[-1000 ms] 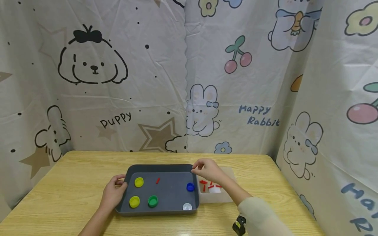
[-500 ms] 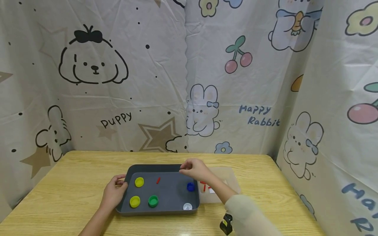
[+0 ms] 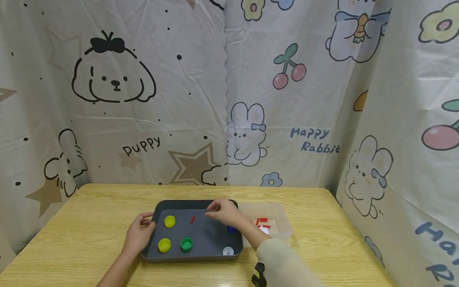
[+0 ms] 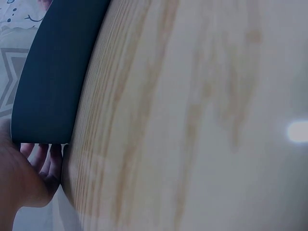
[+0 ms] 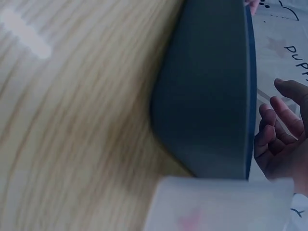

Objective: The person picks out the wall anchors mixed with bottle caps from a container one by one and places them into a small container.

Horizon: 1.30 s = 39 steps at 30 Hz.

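Observation:
A dark grey tray (image 3: 211,235) lies on the table. My left hand (image 3: 139,232) grips its left edge, thumb at the rim; in the left wrist view the fingers (image 4: 42,159) curl at the tray's end wall. On the tray are two yellow round caps (image 3: 169,221), a green cap (image 3: 186,244), a clear cap (image 3: 228,251), a partly covered blue cap (image 3: 231,229) and a short red stick (image 3: 192,219). Over the tray's right half hovers my right hand (image 3: 224,212), thumb and index fingertips close together. No item shows between them; a small one could be hidden.
Against the tray's right side stands a translucent plastic box (image 3: 283,223) with several red sticks (image 3: 263,219) and a white piece (image 3: 264,230) inside. My right forearm passes over the tray's right edge and part of the box. A patterned curtain (image 3: 193,119) hangs behind the table.
My right hand has moved left from the tray's far right corner, beside the box, to above the tray's right half. More of the box now shows. My left hand and the tray stay put.

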Each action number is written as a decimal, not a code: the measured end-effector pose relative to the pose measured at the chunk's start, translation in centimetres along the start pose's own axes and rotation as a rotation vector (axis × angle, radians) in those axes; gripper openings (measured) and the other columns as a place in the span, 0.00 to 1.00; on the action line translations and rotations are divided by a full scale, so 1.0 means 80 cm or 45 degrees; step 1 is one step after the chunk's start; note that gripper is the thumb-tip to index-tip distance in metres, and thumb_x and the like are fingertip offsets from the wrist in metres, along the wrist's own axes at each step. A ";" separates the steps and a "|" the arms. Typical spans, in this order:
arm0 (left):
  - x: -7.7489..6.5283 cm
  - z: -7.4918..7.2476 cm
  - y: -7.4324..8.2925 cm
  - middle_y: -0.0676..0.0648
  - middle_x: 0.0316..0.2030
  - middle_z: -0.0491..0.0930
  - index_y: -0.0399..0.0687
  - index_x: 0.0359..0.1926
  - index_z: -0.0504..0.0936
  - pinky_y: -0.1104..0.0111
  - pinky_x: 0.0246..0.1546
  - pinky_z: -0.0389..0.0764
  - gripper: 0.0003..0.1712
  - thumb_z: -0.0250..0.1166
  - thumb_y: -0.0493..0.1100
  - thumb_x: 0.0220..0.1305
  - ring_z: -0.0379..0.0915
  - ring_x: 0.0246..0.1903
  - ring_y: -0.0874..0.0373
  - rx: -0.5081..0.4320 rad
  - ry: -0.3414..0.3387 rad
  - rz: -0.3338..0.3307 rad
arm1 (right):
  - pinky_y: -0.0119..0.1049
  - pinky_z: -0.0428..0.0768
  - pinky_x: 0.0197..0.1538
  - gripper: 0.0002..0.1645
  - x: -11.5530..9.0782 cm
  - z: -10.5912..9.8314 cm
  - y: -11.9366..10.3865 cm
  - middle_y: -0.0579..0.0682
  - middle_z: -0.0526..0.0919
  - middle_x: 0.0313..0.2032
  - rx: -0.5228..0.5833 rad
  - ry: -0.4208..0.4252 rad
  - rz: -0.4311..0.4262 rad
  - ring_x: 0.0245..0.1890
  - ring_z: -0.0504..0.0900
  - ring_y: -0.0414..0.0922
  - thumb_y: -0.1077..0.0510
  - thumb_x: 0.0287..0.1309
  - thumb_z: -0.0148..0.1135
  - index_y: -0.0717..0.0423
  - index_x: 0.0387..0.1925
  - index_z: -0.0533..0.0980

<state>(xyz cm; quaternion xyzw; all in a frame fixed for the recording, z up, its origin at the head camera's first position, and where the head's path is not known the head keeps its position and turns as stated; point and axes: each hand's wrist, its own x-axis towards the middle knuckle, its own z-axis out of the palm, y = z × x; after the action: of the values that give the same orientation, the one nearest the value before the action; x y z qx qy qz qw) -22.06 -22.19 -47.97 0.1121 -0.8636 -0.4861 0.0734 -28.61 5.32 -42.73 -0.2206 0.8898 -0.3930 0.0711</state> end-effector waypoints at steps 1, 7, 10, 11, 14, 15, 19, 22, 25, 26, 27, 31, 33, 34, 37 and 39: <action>0.000 0.000 0.000 0.34 0.47 0.73 0.37 0.60 0.67 0.70 0.35 0.72 0.23 0.53 0.39 0.65 0.74 0.41 0.48 -0.003 -0.001 0.001 | 0.30 0.69 0.27 0.09 0.001 0.003 0.000 0.43 0.74 0.26 -0.004 0.000 0.001 0.24 0.70 0.38 0.51 0.53 0.65 0.51 0.35 0.80; 0.000 0.001 -0.001 0.34 0.47 0.73 0.38 0.60 0.67 0.70 0.35 0.71 0.23 0.53 0.39 0.64 0.73 0.41 0.48 -0.017 0.005 -0.009 | 0.31 0.69 0.26 0.10 0.008 0.023 0.001 0.44 0.75 0.26 -0.010 0.019 0.010 0.23 0.70 0.38 0.52 0.52 0.67 0.51 0.35 0.81; 0.000 0.001 -0.001 0.35 0.47 0.73 0.39 0.60 0.68 0.71 0.35 0.71 0.23 0.52 0.40 0.64 0.73 0.41 0.49 -0.008 0.014 -0.022 | 0.31 0.69 0.27 0.10 0.011 0.032 0.001 0.45 0.76 0.26 0.025 0.023 0.033 0.24 0.71 0.39 0.53 0.51 0.67 0.53 0.35 0.80; 0.000 0.001 -0.001 0.35 0.47 0.73 0.38 0.60 0.68 0.71 0.35 0.72 0.23 0.52 0.39 0.64 0.73 0.41 0.49 -0.007 0.014 -0.019 | 0.31 0.69 0.27 0.10 0.013 0.035 0.001 0.45 0.76 0.26 0.035 0.025 0.040 0.24 0.71 0.39 0.53 0.51 0.67 0.53 0.35 0.80; 0.000 0.001 0.001 0.34 0.47 0.73 0.38 0.60 0.68 0.70 0.35 0.72 0.23 0.53 0.39 0.64 0.73 0.41 0.49 0.003 0.017 -0.017 | 0.31 0.69 0.26 0.10 0.016 0.042 0.000 0.45 0.75 0.26 0.042 0.033 0.060 0.23 0.71 0.38 0.54 0.51 0.68 0.54 0.35 0.80; 0.000 0.001 0.001 0.34 0.47 0.73 0.38 0.60 0.68 0.70 0.35 0.72 0.23 0.53 0.39 0.64 0.73 0.41 0.49 0.006 0.019 -0.016 | 0.31 0.69 0.26 0.11 0.017 0.044 0.000 0.46 0.75 0.26 0.041 0.037 0.059 0.23 0.71 0.39 0.54 0.51 0.68 0.54 0.35 0.80; 0.000 0.001 0.001 0.34 0.47 0.73 0.37 0.60 0.68 0.69 0.35 0.72 0.23 0.53 0.39 0.64 0.73 0.42 0.48 0.002 0.018 -0.014 | 0.32 0.69 0.27 0.13 0.020 0.049 -0.003 0.47 0.76 0.26 0.057 0.046 0.075 0.22 0.71 0.39 0.55 0.50 0.68 0.57 0.36 0.79; 0.000 0.001 0.000 0.33 0.47 0.73 0.37 0.60 0.68 0.69 0.35 0.72 0.23 0.53 0.39 0.64 0.73 0.42 0.48 -0.004 0.013 -0.014 | 0.32 0.69 0.26 0.13 0.022 0.055 -0.004 0.47 0.76 0.25 0.076 0.046 0.104 0.21 0.71 0.39 0.55 0.51 0.67 0.57 0.38 0.79; 0.000 0.001 -0.001 0.33 0.47 0.73 0.37 0.60 0.68 0.69 0.36 0.72 0.23 0.53 0.39 0.64 0.74 0.42 0.48 0.002 0.012 -0.013 | 0.31 0.69 0.24 0.13 0.022 0.061 -0.003 0.46 0.76 0.23 0.083 0.042 0.122 0.18 0.71 0.38 0.55 0.51 0.67 0.57 0.38 0.78; 0.001 0.001 -0.001 0.34 0.47 0.73 0.37 0.60 0.68 0.69 0.36 0.72 0.23 0.53 0.39 0.64 0.74 0.42 0.47 0.005 0.015 -0.012 | 0.31 0.68 0.24 0.13 0.023 0.063 -0.003 0.45 0.75 0.22 0.086 0.041 0.125 0.18 0.71 0.38 0.55 0.51 0.67 0.57 0.38 0.78; 0.001 0.001 -0.002 0.34 0.47 0.73 0.37 0.59 0.68 0.69 0.36 0.72 0.23 0.53 0.39 0.64 0.74 0.42 0.47 0.006 0.017 -0.010 | 0.31 0.69 0.23 0.13 0.023 0.064 -0.002 0.45 0.75 0.22 0.088 0.040 0.127 0.17 0.71 0.38 0.55 0.51 0.68 0.56 0.38 0.78; 0.001 0.002 -0.003 0.34 0.47 0.73 0.37 0.59 0.68 0.69 0.36 0.72 0.23 0.53 0.39 0.64 0.74 0.42 0.47 0.006 0.017 -0.007 | 0.31 0.68 0.22 0.14 0.024 0.071 0.000 0.44 0.74 0.21 0.088 0.048 0.143 0.16 0.71 0.38 0.55 0.50 0.68 0.56 0.38 0.77; 0.001 0.002 -0.003 0.34 0.47 0.73 0.37 0.59 0.68 0.69 0.35 0.72 0.23 0.53 0.39 0.64 0.74 0.42 0.47 0.004 0.016 -0.009 | 0.30 0.68 0.21 0.15 0.024 0.073 0.000 0.44 0.74 0.21 0.088 0.053 0.150 0.16 0.71 0.38 0.55 0.50 0.68 0.57 0.39 0.77; 0.001 0.002 -0.003 0.34 0.47 0.73 0.37 0.59 0.68 0.69 0.35 0.72 0.23 0.53 0.39 0.64 0.74 0.41 0.48 0.004 0.015 -0.011 | 0.30 0.68 0.21 0.15 0.024 0.073 0.000 0.45 0.74 0.21 0.086 0.057 0.152 0.16 0.71 0.38 0.55 0.50 0.68 0.57 0.39 0.77; 0.001 0.003 -0.003 0.34 0.46 0.73 0.37 0.59 0.68 0.69 0.35 0.72 0.23 0.53 0.39 0.64 0.74 0.41 0.48 0.002 0.018 -0.014 | 0.30 0.69 0.22 0.16 0.024 0.075 -0.001 0.45 0.77 0.23 0.070 0.065 0.161 0.17 0.72 0.38 0.55 0.49 0.69 0.56 0.39 0.76; 0.002 0.003 -0.003 0.34 0.46 0.73 0.37 0.59 0.68 0.69 0.35 0.72 0.23 0.54 0.39 0.64 0.74 0.41 0.48 -0.002 0.018 -0.013 | 0.31 0.70 0.24 0.16 0.024 0.075 -0.004 0.45 0.79 0.25 0.033 0.077 0.169 0.19 0.73 0.38 0.53 0.48 0.69 0.55 0.38 0.77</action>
<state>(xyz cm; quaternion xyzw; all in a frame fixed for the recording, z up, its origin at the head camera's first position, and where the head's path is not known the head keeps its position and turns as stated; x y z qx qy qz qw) -22.24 -22.13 -48.26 0.1199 -0.8622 -0.4861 0.0773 -28.48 0.29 -46.49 -0.1481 0.8991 -0.4054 0.0732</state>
